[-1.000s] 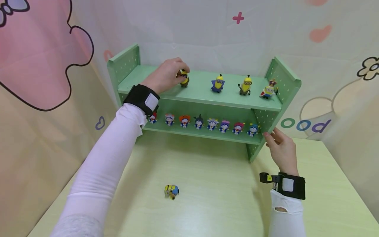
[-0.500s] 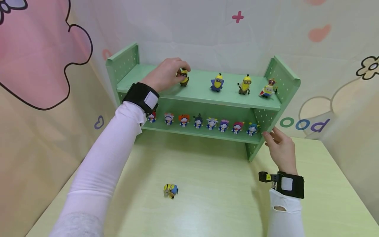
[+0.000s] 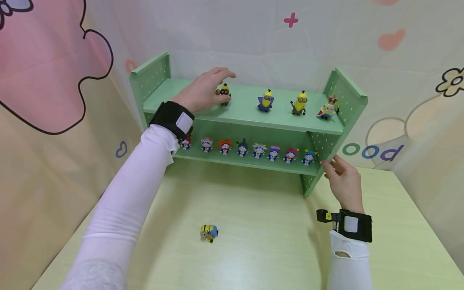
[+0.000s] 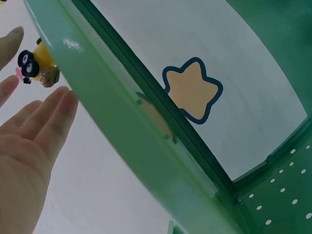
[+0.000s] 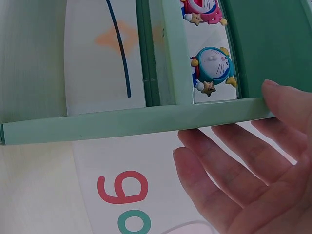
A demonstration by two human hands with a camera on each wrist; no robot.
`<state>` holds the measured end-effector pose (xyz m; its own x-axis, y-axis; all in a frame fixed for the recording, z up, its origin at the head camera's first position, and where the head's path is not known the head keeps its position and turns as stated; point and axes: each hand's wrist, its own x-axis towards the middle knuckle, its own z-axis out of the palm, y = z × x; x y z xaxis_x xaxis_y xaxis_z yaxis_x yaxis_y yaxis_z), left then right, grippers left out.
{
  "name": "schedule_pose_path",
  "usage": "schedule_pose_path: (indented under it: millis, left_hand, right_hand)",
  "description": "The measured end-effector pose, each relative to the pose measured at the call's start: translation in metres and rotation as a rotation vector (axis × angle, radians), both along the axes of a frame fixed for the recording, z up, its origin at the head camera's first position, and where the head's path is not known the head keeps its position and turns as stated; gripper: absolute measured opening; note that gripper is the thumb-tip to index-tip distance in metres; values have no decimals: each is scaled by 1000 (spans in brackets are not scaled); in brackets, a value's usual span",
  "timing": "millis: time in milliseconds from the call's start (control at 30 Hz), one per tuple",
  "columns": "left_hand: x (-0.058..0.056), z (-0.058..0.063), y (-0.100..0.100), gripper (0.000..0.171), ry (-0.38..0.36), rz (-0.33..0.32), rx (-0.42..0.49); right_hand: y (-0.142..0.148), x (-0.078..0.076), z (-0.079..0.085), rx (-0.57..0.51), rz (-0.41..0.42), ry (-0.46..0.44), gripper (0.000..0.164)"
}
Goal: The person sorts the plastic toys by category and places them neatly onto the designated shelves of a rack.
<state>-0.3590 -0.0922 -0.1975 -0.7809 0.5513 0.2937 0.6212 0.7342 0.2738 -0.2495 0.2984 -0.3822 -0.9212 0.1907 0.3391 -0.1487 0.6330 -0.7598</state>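
In the head view, my left hand is at the top tier of a green shelf, thumb and fingers spread apart around a small yellow-and-brown Minion figurine. That figurine stands upright; the left wrist view shows the Minion from below with a gap between it and the fingertips. At the lower right, my right hand holds the shelf's right side panel. Seen from the right wrist, its thumb lies at the panel's inner side and its fingers along the outer side.
Three more Minions stand to the right on the top tier: one in purple, one bearded, one crowned. Several Doraemon figurines line the lower tier. Another Minion lies on the table. A printed curtain hangs behind.
My left fingers have lifted and spread away from the Minion, which stays upright on the top tier. The right hand keeps its place on the side panel.
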Motion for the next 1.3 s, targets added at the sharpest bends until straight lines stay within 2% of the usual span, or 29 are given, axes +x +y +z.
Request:
schedule_pose_path:
  millis: [300,433,567,733,900,1133,1300]
  left_hand:
    - [6,-2,-9,52,-2,22,0]
    - [12,-4,-15,51,32,33,17]
    - [23,-12,-23,49,95,33,63]
    - [44,-24,-34,43,205,23,172]
    - [66,-45,-43,33,300,-4,294]
    - [91,-84,-51,23,298,12,377]
    - [103,-109,-52,17,288,5,421]
  right_hand:
    - [0,0,-1,-7,5,5,49]
    - [0,0,-2,-10,4,7,49]
    - [-1,2,-5,-7,3,1,50]
    - [-1,2,-4,8,-2,12,49]
    - [-1,0,-1,-3,-1,27,48]
    - [-1,1,-2,1,1,13,48]
    - [1,0,-1,14,-2,9,49]
